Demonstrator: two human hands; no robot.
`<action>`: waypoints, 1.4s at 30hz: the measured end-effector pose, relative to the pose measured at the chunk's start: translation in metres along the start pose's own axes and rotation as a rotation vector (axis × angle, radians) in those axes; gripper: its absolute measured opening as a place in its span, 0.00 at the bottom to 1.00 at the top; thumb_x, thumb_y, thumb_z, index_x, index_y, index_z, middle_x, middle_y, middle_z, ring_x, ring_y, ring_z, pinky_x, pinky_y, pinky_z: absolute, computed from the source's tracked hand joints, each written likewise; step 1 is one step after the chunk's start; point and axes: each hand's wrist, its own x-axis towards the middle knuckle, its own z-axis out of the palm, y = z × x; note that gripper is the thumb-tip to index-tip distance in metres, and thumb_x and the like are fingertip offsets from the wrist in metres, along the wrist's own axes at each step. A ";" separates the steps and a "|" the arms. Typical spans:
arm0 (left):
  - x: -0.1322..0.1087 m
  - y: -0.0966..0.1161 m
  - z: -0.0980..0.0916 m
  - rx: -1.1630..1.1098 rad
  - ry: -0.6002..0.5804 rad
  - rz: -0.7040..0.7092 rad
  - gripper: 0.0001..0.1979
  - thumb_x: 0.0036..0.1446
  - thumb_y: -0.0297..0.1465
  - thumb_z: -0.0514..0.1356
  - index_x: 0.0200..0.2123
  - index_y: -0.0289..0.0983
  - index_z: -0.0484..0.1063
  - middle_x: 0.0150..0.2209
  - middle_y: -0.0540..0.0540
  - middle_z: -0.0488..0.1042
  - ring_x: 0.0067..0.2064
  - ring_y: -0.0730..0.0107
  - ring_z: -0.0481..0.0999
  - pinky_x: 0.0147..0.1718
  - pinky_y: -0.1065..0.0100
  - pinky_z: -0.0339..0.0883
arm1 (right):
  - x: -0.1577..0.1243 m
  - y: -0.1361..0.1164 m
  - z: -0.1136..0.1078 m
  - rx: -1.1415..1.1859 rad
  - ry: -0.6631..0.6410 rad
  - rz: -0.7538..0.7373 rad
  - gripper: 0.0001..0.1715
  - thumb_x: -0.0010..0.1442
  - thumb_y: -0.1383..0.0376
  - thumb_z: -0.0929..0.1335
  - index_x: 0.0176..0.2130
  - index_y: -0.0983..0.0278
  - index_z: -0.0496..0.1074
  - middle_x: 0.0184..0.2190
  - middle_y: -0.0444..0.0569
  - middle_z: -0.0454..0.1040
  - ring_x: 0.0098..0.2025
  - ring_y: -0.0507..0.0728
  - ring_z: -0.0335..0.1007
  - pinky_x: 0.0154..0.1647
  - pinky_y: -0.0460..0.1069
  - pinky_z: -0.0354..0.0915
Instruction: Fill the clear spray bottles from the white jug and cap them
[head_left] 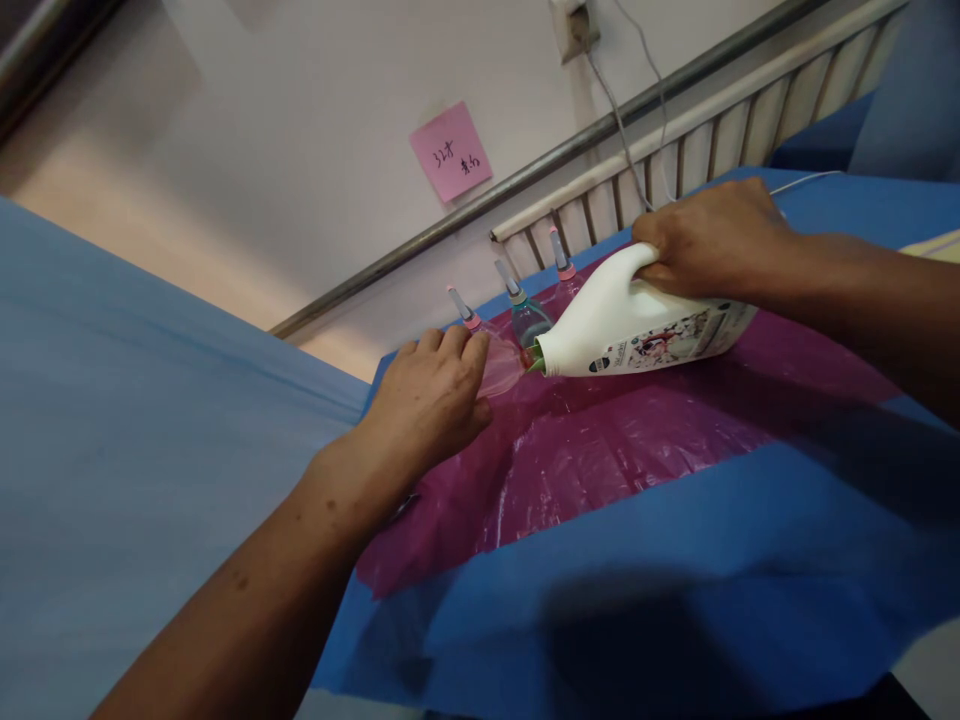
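- Right hand point(709, 235): closed around the handle of a white, opaque plastic jug with a printed label point(637, 320); the jug is tipped nearly onto its side, mouth toward the left hand; this grip probably lets one hand bear and angle it.
- Left hand point(435, 395): fingers curled around a pink, translucent, rounded plastic vessel point(504, 368); the hold probably steadies it at the jug's mouth; the fingers hide much of its shape, so bottle or funnel cannot be told.
- Junction: a small green piece point(537, 357) sits at the jug's mouth, beside the vessel's narrow end; exact contact is unclear.
- Contents: the jug's opaque wall conceals any fill; the vessel's fill cannot be read.
- Behind the vessel: a teal, translucent bottle with a pale collar point(529, 318) stands between two pink-collared, translucent bottles point(471, 320) point(564, 270); all three carry clear, slender tops; liquid levels are indistinct.
- Base: a glossy magenta plastic sheet point(570, 450) lies over a blue covering point(675, 520), presumably as protection against drips.
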 end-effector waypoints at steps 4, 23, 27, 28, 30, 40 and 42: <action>0.000 0.000 0.000 0.007 0.009 0.007 0.34 0.68 0.34 0.66 0.75 0.36 0.67 0.69 0.30 0.77 0.64 0.38 0.77 0.59 0.46 0.74 | 0.000 0.000 0.001 -0.023 0.026 -0.016 0.26 0.72 0.46 0.66 0.53 0.56 0.84 0.41 0.55 0.85 0.40 0.64 0.75 0.41 0.55 0.53; 0.001 0.000 -0.002 0.039 0.003 0.030 0.33 0.69 0.33 0.65 0.74 0.33 0.68 0.68 0.30 0.77 0.64 0.38 0.78 0.59 0.46 0.75 | 0.000 0.000 -0.001 -0.035 -0.001 -0.024 0.26 0.73 0.46 0.65 0.54 0.58 0.83 0.44 0.57 0.86 0.42 0.65 0.78 0.40 0.56 0.52; 0.001 0.000 -0.003 0.029 0.007 0.032 0.34 0.68 0.32 0.65 0.74 0.32 0.68 0.69 0.28 0.77 0.65 0.36 0.77 0.59 0.45 0.75 | -0.001 -0.001 -0.001 -0.039 0.001 -0.011 0.26 0.72 0.46 0.66 0.53 0.58 0.83 0.44 0.57 0.86 0.44 0.67 0.79 0.41 0.56 0.54; 0.001 0.000 -0.003 0.027 0.012 0.033 0.34 0.68 0.32 0.65 0.75 0.32 0.68 0.69 0.28 0.77 0.65 0.36 0.77 0.59 0.45 0.75 | -0.001 -0.001 -0.001 -0.041 -0.001 -0.012 0.25 0.72 0.46 0.66 0.53 0.58 0.83 0.44 0.56 0.86 0.44 0.67 0.80 0.41 0.56 0.54; 0.001 -0.001 -0.003 0.024 0.017 0.035 0.35 0.68 0.32 0.66 0.75 0.33 0.68 0.69 0.28 0.77 0.64 0.37 0.78 0.59 0.46 0.74 | 0.000 0.000 -0.001 -0.044 -0.004 -0.023 0.25 0.73 0.46 0.65 0.53 0.58 0.82 0.43 0.57 0.86 0.44 0.67 0.80 0.40 0.56 0.53; 0.001 -0.001 -0.002 0.026 0.045 0.047 0.34 0.67 0.30 0.66 0.75 0.32 0.69 0.68 0.28 0.78 0.64 0.36 0.78 0.59 0.46 0.74 | 0.000 0.000 0.000 -0.049 -0.008 -0.015 0.27 0.73 0.46 0.64 0.54 0.58 0.82 0.45 0.57 0.86 0.45 0.68 0.80 0.41 0.57 0.53; 0.002 -0.002 -0.001 0.019 0.066 0.057 0.34 0.67 0.29 0.67 0.74 0.33 0.70 0.67 0.28 0.79 0.64 0.36 0.78 0.59 0.45 0.73 | 0.000 0.000 -0.001 -0.032 -0.012 -0.012 0.27 0.72 0.46 0.64 0.55 0.58 0.83 0.45 0.57 0.86 0.46 0.68 0.80 0.42 0.57 0.55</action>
